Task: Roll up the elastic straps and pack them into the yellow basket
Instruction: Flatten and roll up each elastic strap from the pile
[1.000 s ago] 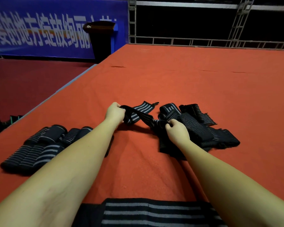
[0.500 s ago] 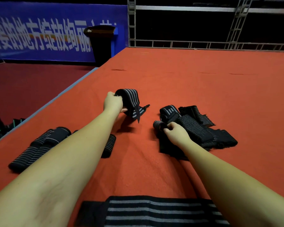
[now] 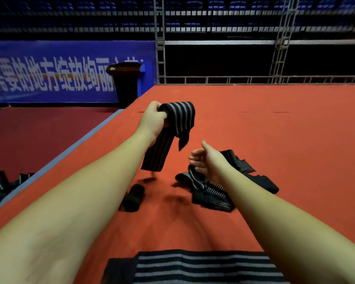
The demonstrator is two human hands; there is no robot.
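Note:
My left hand (image 3: 152, 117) grips a black elastic strap with grey stripes (image 3: 177, 121), lifted above the orange table; the strap drapes over the fingers and both ends hang down. My right hand (image 3: 205, 160) hovers open, fingers spread, just above a loose pile of black striped straps (image 3: 211, 193) on the table. One rolled strap (image 3: 133, 197) lies below my left forearm. No yellow basket is in view.
A wide striped strap (image 3: 203, 267) lies flat at the table's near edge. The orange table (image 3: 275, 130) stretches far ahead and right; its left edge drops to a red floor with more dark straps (image 3: 2, 187). A black bin (image 3: 125, 83) stands beyond.
My left hand has pulled one strap free of the pile and raised it. My right hand has let go of the pile and opened. The head has tilted up, hiding most rolled straps at left.

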